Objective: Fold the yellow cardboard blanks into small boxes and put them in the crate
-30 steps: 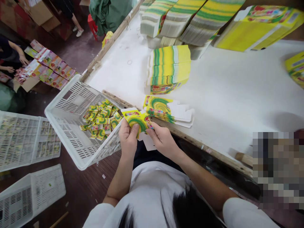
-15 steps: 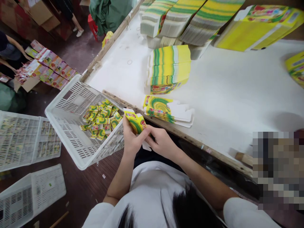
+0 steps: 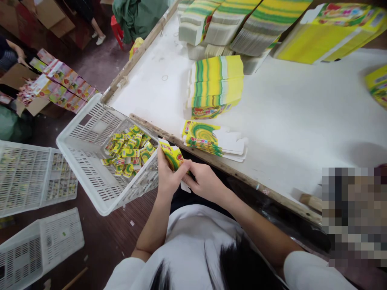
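Between my two hands is a yellow and green printed carton (image 3: pixel 172 154), with a white flap hanging below. My left hand (image 3: pixel 168 177) is closed around its left side. The fingers of my right hand (image 3: pixel 206 181) pinch its lower right end; part of the carton is hidden behind them. Just beyond, at the table edge, lies a small stack of flat cartons (image 3: pixel 202 137) with white flaps pointing right. To the left stands a white plastic crate (image 3: pixel 112 197) with several small yellow-green boxes (image 3: pixel 130 153) inside.
A row of flat cartons (image 3: pixel 216 86) lies on the white table (image 3: pixel 290 117), with taller stacks (image 3: pixel 263 28) behind. A wooden strip (image 3: pixel 242 181) edges the table. Other white crates (image 3: pixel 60 237) sit on the floor at left. A co-worker's arm (image 3: pixel 16 50) shows near stacked fruit-print boxes (image 3: pixel 68 84).
Both hands stay nearly in place on the carton, with a slight shift of the right fingers over it. The co-worker's arm at far left has drawn back, and a box flap there now stands up.
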{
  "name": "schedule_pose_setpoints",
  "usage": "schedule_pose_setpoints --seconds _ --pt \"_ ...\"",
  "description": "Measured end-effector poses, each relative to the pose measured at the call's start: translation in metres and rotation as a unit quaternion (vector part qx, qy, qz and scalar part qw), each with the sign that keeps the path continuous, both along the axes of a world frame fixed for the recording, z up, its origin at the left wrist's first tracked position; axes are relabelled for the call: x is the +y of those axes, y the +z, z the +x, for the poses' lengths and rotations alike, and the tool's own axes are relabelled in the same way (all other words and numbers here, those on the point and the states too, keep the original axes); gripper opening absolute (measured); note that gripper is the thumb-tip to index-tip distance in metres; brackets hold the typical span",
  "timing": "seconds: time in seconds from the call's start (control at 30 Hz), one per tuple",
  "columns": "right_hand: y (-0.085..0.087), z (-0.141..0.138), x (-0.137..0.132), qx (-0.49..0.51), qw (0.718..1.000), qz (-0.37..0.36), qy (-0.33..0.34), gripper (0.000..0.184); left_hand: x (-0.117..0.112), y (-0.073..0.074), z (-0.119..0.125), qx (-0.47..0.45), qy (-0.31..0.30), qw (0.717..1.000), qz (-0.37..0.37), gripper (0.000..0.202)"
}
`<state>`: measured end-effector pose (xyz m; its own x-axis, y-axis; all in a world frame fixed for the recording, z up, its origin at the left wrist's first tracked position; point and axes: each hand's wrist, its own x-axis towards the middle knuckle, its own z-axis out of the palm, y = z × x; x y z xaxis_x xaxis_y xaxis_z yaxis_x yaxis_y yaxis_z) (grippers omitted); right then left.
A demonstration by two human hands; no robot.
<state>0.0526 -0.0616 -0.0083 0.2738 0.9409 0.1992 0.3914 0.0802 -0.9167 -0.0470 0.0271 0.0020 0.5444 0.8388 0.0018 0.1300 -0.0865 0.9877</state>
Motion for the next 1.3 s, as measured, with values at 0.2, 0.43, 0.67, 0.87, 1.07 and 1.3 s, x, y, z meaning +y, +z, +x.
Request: schedule_pose_setpoints --seconds 0.2,0.43,0.67,0.87,1.07,1.3 --pt "0.0 0.0 0.001 -0.004 1.0 -0.017 0.004 0.012 0.0 -0.001 0.0 -0.015 0.002 1.0 -0.019 0.078" --pt "-0.002 0.0 0.002 0.007 1.0 -0.029 0.007 0.012 0.002 -0.005 0.0 -0.024 0.002 0.999 -0.034 0.076" --pt "-0.007 0.0 0.003 0.024 0.999 -0.043 0.01 0.014 0.003 -0.009 0.001 -0.035 0.005 0.997 -0.068 0.071" --pt "-0.013 -0.001 0.003 0.023 0.998 -0.057 0.005 0.013 0.003 -0.013 0.002 -0.032 0.009 0.996 -0.084 0.069" --pt "-0.014 0.0 0.003 0.017 0.998 -0.06 0.004 0.015 0.003 -0.014 0.003 -0.03 0.01 0.995 -0.093 0.066" --pt "-0.015 -0.001 0.003 0.008 0.998 -0.066 -0.003 0.014 0.002 -0.012 0.004 -0.032 0.008 0.995 -0.099 0.062"
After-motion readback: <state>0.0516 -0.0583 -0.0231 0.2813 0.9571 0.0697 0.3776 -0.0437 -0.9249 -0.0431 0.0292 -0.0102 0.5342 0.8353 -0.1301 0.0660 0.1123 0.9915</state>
